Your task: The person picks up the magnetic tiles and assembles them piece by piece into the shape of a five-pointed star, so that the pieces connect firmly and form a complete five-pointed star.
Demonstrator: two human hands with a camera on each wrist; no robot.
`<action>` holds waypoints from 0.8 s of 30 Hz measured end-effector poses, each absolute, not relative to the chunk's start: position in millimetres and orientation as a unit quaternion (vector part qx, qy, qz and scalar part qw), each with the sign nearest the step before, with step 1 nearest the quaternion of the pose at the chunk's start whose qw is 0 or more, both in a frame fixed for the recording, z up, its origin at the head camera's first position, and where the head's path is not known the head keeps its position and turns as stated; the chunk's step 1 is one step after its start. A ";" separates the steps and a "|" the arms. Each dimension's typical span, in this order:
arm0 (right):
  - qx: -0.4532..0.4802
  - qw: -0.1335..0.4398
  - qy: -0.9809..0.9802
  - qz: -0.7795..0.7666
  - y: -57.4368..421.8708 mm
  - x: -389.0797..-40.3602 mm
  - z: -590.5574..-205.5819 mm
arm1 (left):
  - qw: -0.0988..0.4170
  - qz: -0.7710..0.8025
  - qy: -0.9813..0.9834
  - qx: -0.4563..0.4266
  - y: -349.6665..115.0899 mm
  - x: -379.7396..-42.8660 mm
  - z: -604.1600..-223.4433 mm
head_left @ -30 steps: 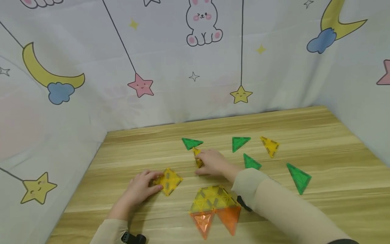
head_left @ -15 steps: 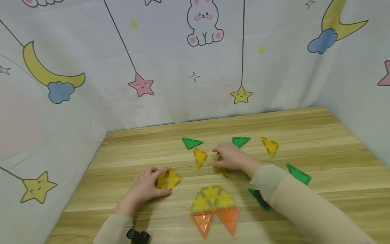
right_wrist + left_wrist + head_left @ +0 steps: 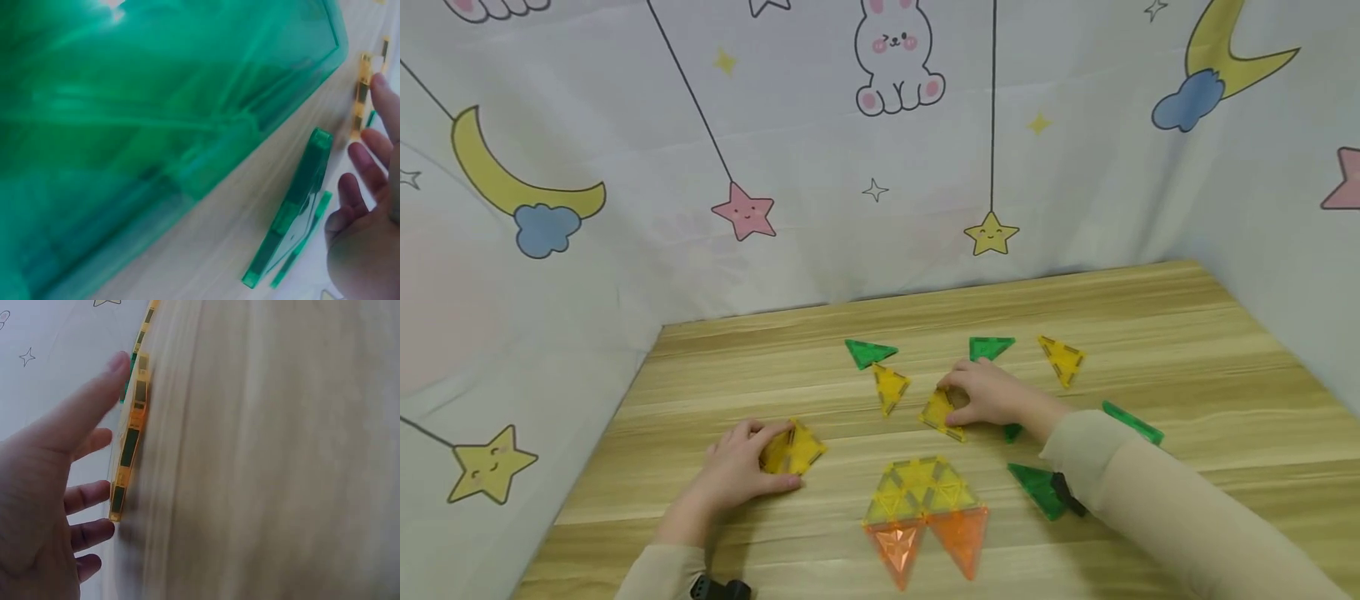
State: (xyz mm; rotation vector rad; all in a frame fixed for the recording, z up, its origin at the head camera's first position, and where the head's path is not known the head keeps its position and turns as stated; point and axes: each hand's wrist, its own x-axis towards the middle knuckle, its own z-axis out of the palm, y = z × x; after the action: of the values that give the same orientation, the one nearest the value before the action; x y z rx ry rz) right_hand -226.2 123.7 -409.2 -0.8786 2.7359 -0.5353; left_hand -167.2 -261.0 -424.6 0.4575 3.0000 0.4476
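Observation:
In the head view my left hand [image 3: 730, 467] rests beside a pair of yellow triangular magnetic tiles [image 3: 801, 450] lying edge to edge. Its thumb and index finger are spread around their left part. The left wrist view has these relaxed fingers [image 3: 90, 495] at the tile edge [image 3: 129, 447]. My right hand [image 3: 992, 392] pinches another yellow triangular magnetic tile [image 3: 938, 412] by its right side, thumb below and index finger above. In the right wrist view the thumb and index fingertips meet that tile's edge [image 3: 360, 94].
A joined yellow half-hexagon [image 3: 917, 487] with orange triangles [image 3: 962, 533] below lies at front centre. Loose green tiles [image 3: 868, 353] and yellow tiles [image 3: 1060, 360] lie farther back. A green tile [image 3: 1036, 490] is by my right wrist. A printed curtain [image 3: 820, 150] stands behind the table.
My right hand has moved right from one yellow tile to another, leaving the first on the table. My left hand has dragged the yellow pair slightly left.

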 end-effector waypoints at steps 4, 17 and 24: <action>-0.301 0.105 0.929 -0.189 122.3 -226.0 -409.9 | 0.032 0.142 0.978 0.151 -254.5 -170.0 -421.9; -0.291 0.098 0.930 -0.204 82.3 -238.6 -407.0 | 0.054 0.232 0.941 0.242 -189.8 -189.4 -405.7; -0.294 0.108 0.927 -0.205 70.2 -245.3 -404.8 | 0.121 0.236 0.899 0.347 -156.8 -196.6 -407.7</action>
State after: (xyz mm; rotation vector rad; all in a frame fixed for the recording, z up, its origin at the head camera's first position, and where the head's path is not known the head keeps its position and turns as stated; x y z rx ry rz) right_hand -245.3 70.2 -404.8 -0.8641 2.7295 -0.6040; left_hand -196.6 -156.8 -407.7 1.0137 2.6260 0.6896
